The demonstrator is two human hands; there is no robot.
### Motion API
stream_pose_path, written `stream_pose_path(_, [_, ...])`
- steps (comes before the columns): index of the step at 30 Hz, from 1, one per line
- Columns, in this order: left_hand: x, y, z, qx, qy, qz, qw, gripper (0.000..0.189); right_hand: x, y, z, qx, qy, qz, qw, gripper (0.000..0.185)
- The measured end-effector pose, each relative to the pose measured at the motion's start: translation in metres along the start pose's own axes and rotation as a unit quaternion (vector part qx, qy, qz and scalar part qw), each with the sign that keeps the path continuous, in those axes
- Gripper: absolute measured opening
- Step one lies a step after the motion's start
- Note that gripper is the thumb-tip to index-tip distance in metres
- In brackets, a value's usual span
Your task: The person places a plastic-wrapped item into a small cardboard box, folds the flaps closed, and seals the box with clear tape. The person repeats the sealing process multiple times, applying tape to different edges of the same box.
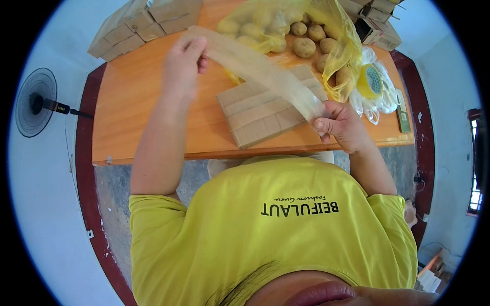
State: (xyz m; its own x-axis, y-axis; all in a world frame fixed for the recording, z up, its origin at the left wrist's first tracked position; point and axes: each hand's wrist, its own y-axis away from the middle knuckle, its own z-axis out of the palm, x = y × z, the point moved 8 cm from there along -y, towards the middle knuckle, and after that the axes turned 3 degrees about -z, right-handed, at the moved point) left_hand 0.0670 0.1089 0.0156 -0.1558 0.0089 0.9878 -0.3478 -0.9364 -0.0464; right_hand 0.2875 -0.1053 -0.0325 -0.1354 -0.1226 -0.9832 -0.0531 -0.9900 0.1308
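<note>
A long strip of clear packing tape runs slantwise between my two hands, with some slack. My left hand pinches its far end, raised over the left half of the table. At the near right, my right hand grips the other end between thumb and fingers. Below the strip, a flat cardboard box lies at an angle close to the table's front edge. The strip hides part of its top; whether the two touch, I cannot tell.
On the orange wooden table, a yellow plastic bag holds several potatoes. A yellow tape roll rests on white plastic bags. Cardboard boxes are stacked back left and back right. A fan stands at left.
</note>
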Motion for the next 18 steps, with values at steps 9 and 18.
stream_pose_path(9, [0.000,-0.002,-0.011,0.005,0.014,0.009,1.000,0.008,0.005,0.000,-0.021,0.036,-0.007,-0.011,0.999,0.017])
stream_pose_path(18, [-0.006,-0.001,-0.012,0.027,0.021,-0.016,0.999,0.008,0.003,0.000,-0.016,0.015,-0.058,-0.013,0.998,0.017])
